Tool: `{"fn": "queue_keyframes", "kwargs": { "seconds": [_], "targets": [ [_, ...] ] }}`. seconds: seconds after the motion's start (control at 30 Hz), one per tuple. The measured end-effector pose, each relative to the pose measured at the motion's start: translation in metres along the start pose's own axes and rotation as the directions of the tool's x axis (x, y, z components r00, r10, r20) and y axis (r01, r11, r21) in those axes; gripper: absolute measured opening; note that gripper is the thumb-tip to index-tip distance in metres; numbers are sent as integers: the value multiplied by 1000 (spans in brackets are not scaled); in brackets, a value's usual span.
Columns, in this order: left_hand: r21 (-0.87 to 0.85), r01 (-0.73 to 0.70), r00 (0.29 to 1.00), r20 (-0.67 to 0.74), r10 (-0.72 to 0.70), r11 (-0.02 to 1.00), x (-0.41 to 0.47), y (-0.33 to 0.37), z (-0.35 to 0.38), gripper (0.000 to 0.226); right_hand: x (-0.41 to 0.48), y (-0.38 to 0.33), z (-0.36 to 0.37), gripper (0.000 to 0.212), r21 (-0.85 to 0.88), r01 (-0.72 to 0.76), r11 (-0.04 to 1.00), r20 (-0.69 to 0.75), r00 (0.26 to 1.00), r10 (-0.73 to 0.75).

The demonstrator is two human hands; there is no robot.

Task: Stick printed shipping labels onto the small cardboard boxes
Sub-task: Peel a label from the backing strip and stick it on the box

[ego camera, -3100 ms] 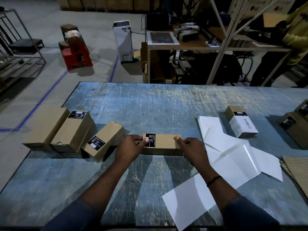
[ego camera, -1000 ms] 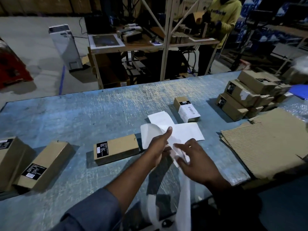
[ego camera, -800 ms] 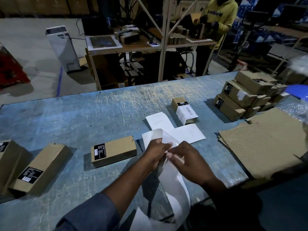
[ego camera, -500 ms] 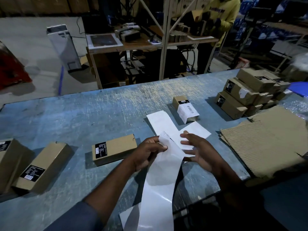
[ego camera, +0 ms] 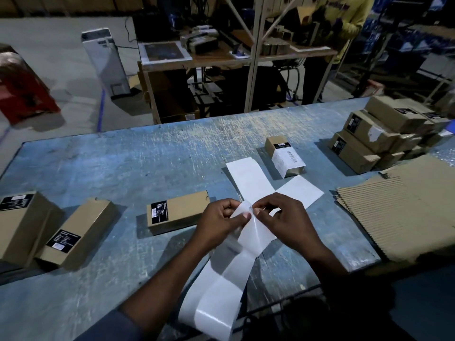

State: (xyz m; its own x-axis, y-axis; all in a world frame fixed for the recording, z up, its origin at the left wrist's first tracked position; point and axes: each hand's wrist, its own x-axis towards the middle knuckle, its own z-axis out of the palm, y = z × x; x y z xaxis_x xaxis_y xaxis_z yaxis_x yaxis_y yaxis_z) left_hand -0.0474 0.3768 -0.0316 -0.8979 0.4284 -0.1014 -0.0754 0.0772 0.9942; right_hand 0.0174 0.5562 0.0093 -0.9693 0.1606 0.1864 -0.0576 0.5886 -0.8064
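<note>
Pinching the upper end of a glossy white label strip (ego camera: 229, 279) at a scuffed blue table (ego camera: 123, 168), a worker's left hand (ego camera: 219, 225) and right hand (ego camera: 290, 222) meet almost thumb to thumb. Each has thumb and forefinger closed on the strip's top corner while the other fingers curl loosely beneath; whether a label is lifting from its backing cannot be told. The strip trails from the hands down past the table's near edge, bending in soft curves that catch the light. It looks feather-light, thin and limp, with a slick backing and probably a tacky face that would fold onto itself, so the safest hold is a bare corner or edge with the sheet kept taut. The nearest small box (ego camera: 177, 214), plain matte kraft card with crisp edges and a black printed patch at one end, lies flat just left of the left hand. It should be rigid and light, its broad top face the natural seat for a label. Beyond the hands two loose white sheets (ego camera: 248, 178) cross each other, and behind them sits a labelled box (ego camera: 285, 156) wrapped in barcoded white paper. A pair of boxes (ego camera: 76, 237) waits at left and a stack of boxes (ego camera: 369, 139) at right, beside a ribbed corrugated sheet (ego camera: 398, 212).
</note>
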Motion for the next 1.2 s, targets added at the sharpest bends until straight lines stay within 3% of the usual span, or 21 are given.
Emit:
{"fn": "queue_keyframes", "kwargs": {
  "seconds": [0.17, 0.3, 0.5, 0.63, 0.97, 1.1, 1.2],
  "targets": [
    [-94, 33, 998, 58, -27, 995, -8, -2, 1, 16, 1, -1, 2, 15, -143, 80, 987, 53, 996, -73],
    [-114, 93, 995, 52, -87, 989, -9, -7, -3, 27, -2, -3, 3, 18, -85, 34, 996, 60, 998, -29],
    [-169, 78, 997, 39, -73, 983, -13, -10, -3, 8, -5, -1, 4, 16, 109, -126, 986, 110, 987, 114],
    [-187, 57, 998, 34, -51, 981, -11, -11, -2, 11, -5, 1, 7, 13, 132, -181, 975, 132, 978, 164],
    [-132, -11, 1000, 12, 13, 991, -12, -1, 1, 10, -3, -3, 5, 9, -27, -66, 997, 36, 997, 67],
    [-104, 7, 1000, 5, -7, 995, -12, 0, -1, 9, 0, 1, 4, 14, -51, -101, 994, 15, 995, 102],
    [-107, 30, 999, -26, -33, 994, -12, -2, -4, 10, 3, 7, 1, 14, 15, -214, 977, -9, 977, 214]
  ]
}}
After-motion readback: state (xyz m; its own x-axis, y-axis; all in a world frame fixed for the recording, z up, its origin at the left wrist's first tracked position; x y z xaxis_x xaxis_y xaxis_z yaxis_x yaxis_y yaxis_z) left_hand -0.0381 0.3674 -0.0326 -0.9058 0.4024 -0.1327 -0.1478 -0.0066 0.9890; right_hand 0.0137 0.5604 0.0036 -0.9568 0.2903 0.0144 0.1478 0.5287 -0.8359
